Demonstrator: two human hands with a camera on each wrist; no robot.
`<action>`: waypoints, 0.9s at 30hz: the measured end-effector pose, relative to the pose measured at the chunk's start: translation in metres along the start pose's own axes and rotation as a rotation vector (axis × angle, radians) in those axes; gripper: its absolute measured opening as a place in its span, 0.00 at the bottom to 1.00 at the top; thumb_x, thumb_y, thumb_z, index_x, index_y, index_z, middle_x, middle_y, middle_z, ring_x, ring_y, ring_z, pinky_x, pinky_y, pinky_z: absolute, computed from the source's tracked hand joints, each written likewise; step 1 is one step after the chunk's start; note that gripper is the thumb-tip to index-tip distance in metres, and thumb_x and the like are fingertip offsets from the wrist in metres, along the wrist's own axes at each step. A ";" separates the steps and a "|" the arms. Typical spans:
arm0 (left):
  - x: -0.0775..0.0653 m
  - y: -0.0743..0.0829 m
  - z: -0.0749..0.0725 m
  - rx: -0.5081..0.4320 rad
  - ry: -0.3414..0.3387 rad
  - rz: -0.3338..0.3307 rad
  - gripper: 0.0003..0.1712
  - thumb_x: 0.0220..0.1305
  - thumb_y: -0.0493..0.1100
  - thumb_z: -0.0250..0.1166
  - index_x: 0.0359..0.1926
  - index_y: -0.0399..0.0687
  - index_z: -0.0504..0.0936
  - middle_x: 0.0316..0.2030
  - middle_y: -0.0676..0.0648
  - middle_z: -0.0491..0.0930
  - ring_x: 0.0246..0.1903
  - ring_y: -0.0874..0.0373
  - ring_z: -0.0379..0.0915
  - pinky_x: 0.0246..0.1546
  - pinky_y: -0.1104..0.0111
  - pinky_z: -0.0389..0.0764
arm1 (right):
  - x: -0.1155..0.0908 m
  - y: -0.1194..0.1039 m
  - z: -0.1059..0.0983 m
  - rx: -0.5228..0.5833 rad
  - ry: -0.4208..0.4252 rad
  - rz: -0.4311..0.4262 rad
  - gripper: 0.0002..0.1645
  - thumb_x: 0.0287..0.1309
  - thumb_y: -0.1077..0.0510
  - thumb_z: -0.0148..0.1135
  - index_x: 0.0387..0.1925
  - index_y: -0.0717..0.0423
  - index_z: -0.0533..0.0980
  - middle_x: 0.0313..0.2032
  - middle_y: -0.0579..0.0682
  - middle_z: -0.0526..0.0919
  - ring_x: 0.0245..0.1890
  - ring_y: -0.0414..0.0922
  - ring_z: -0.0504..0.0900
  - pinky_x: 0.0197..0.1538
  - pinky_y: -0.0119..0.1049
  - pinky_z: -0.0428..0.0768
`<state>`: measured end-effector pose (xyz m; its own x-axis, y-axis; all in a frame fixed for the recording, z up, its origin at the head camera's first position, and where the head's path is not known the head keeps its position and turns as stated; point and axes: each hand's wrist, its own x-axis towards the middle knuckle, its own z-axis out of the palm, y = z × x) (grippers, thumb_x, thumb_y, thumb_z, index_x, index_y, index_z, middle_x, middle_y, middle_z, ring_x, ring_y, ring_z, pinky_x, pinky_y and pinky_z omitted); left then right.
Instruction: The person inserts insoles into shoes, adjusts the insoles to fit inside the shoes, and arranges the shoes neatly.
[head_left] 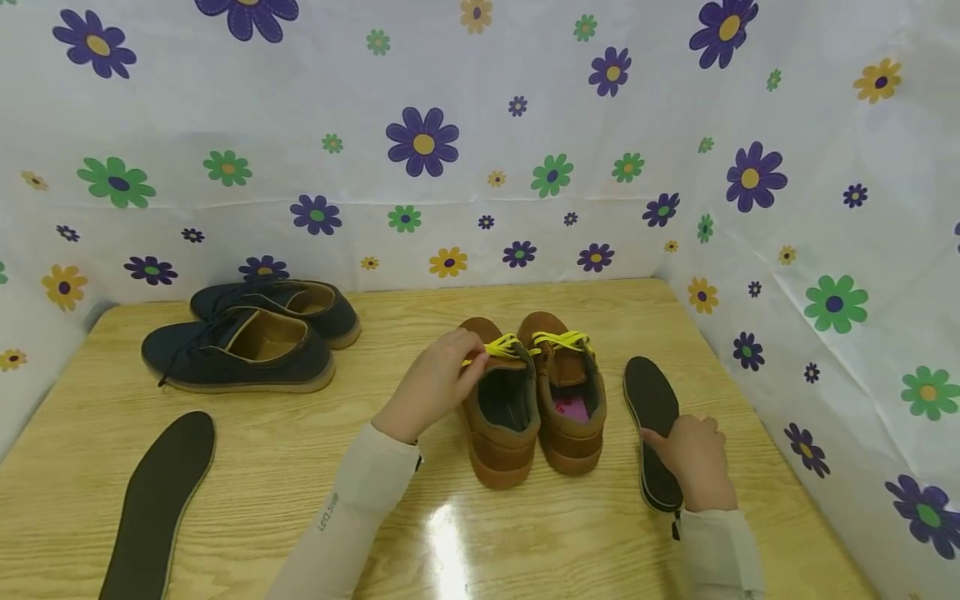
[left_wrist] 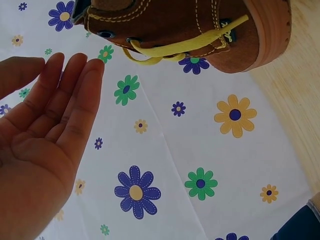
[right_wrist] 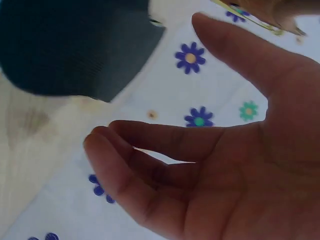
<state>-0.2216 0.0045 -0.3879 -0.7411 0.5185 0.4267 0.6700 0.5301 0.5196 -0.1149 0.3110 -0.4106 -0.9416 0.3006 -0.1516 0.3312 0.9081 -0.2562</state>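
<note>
Two brown shoes stand side by side, toes pointing away: a left shoe [head_left: 504, 462] and a right shoe [head_left: 573, 450], both with yellow laces [head_left: 566, 339]. My left hand [head_left: 438, 375] overlaps the left shoe's lace side in the head view. In the left wrist view its fingers are nearly straight, with a gap between them and the shoe [left_wrist: 240, 45]. Beside the right shoe lies a black insole [head_left: 651, 392]. Over its near right side hovers my right hand [head_left: 696, 462], thumb spread. The right wrist view shows bare space between those fingers and the insole [right_wrist: 75, 55].
A pair of navy lace-up shoes [head_left: 225, 375] sits at the back left of the wooden table [head_left: 300, 467]. Another black insole [head_left: 161, 500] lies at the front left. Pink material [head_left: 572, 408] shows inside the right brown shoe. Flowered cloth [head_left: 510, 242] hangs behind and beside the table.
</note>
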 end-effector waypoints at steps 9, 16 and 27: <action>0.000 -0.001 -0.002 -0.006 -0.008 0.002 0.03 0.66 0.35 0.61 0.34 0.40 0.79 0.32 0.48 0.76 0.33 0.56 0.72 0.36 0.64 0.77 | 0.017 0.007 0.013 0.037 -0.091 0.074 0.34 0.58 0.46 0.64 0.34 0.81 0.77 0.36 0.77 0.77 0.41 0.72 0.73 0.46 0.63 0.72; 0.001 -0.002 -0.004 -0.017 -0.014 -0.003 0.04 0.67 0.36 0.60 0.34 0.40 0.79 0.32 0.48 0.76 0.37 0.54 0.76 0.40 0.64 0.78 | 0.018 0.008 0.015 0.091 -0.074 0.075 0.27 0.55 0.52 0.64 0.30 0.79 0.78 0.34 0.75 0.78 0.38 0.70 0.76 0.42 0.60 0.76; -0.001 -0.002 -0.006 -0.009 -0.017 -0.015 0.05 0.67 0.36 0.60 0.35 0.40 0.80 0.33 0.48 0.77 0.37 0.54 0.76 0.40 0.64 0.78 | 0.018 0.008 0.006 0.128 -0.014 0.074 0.25 0.57 0.51 0.63 0.24 0.74 0.74 0.26 0.67 0.78 0.27 0.60 0.79 0.34 0.54 0.78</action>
<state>-0.2224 -0.0013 -0.3854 -0.7500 0.5221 0.4060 0.6584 0.5317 0.5326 -0.1289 0.3218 -0.4212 -0.9138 0.3605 -0.1873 0.4054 0.8387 -0.3637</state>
